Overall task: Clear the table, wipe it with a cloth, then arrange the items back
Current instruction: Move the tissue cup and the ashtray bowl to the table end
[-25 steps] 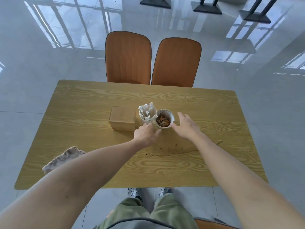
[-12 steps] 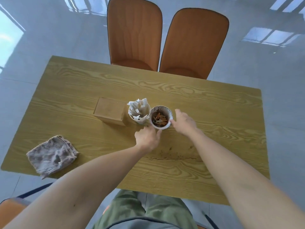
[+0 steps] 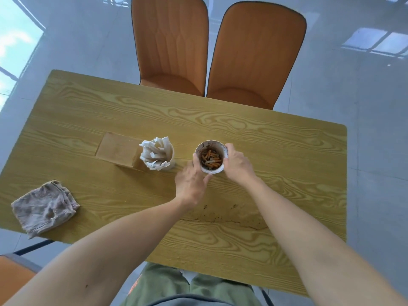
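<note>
Sitting between hands: ashtray cup (image 3: 211, 157), left hand (image 3: 191, 184), right hand (image 3: 238, 164) clasping sides.

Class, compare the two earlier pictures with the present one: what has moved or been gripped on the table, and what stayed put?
The cup of cigarette butts has shifted right, away from the cup of paper packets it stood against. Both the left hand and the right hand now clasp it; before, they only reached for it. The wooden box, the cloth and the dirt stain stayed where they were.
</note>
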